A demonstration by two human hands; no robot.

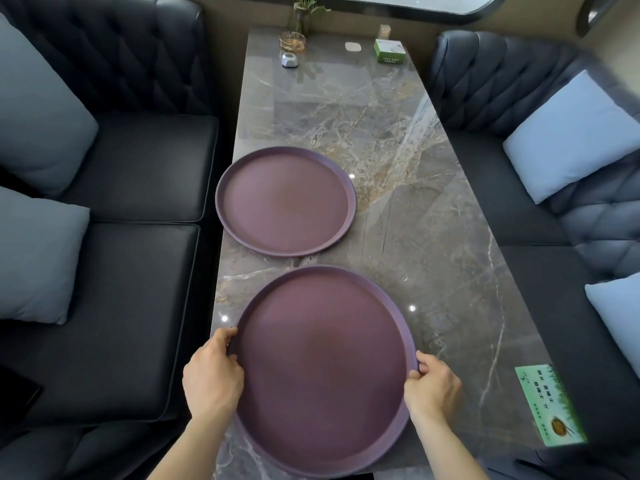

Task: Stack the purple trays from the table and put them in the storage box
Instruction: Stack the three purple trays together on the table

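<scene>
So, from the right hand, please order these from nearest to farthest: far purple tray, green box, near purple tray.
1. Near purple tray: in the right hand grip.
2. Far purple tray: mid-table, left side.
3. Green box: far end, right side.

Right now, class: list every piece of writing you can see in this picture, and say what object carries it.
Green sticker on the table corner: large white Chinese characters, too blurred to quote reliably.
Green box at the far end: printed lines too small to read.
Near tray, far tray: no text.
</scene>
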